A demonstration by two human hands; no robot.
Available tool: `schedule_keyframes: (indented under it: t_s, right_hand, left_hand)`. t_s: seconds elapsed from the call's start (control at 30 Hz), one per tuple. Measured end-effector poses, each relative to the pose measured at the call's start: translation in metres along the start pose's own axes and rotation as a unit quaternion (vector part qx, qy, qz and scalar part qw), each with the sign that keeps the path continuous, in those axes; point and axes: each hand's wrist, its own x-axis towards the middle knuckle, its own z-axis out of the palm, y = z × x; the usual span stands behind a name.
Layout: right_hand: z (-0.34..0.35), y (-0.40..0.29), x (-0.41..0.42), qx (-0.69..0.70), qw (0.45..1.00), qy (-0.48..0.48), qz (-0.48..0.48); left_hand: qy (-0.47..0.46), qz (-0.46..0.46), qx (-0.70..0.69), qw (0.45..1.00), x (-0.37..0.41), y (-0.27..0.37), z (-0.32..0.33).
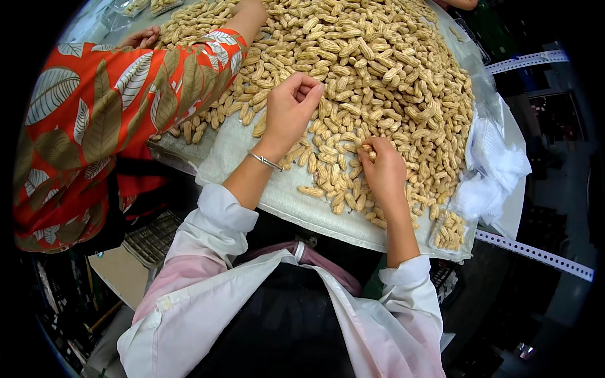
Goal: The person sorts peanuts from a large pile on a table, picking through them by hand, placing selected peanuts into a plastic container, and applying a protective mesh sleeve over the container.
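A large heap of unshelled peanuts [387, 71] spreads over a pale woven plastic sheet [283, 203] on the table. My left hand [293, 106], with a metal bangle at its wrist, hovers at the heap's near left side with fingers curled; whether anything is between thumb and fingertips cannot be told. Lower and to the right, my right hand [384, 167] is closed on peanuts [369, 152] that show between its thumb and fingers. Scattered peanuts [310, 191] lie near the sheet's front edge, between and below my hands.
At the left, a co-worker's patterned sleeve [137, 90] and hands [142, 38] reach over the heap. A clear bag of peanuts [450, 231] lies at the right corner, beside crumpled white bags [491, 175]. More packed bags [134, 5] are at the upper left. Another person's hand [461, 4] shows at the top.
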Motion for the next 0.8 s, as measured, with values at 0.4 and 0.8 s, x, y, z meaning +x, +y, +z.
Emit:
schedule_keyframes:
  t_s: [0.4,0.8]
  right_hand:
    - [-0.028,-0.015,-0.010,0.427,0.875,-0.109,0.202]
    - [-0.028,-0.010,-0.019,0.499,0.827,-0.054,0.253]
  left_hand:
    - [-0.378,-0.185,-0.134,0.897,-0.016,0.012,0.010]
    - [-0.418,-0.156,-0.144,0.884,-0.018,0.000,0.016]
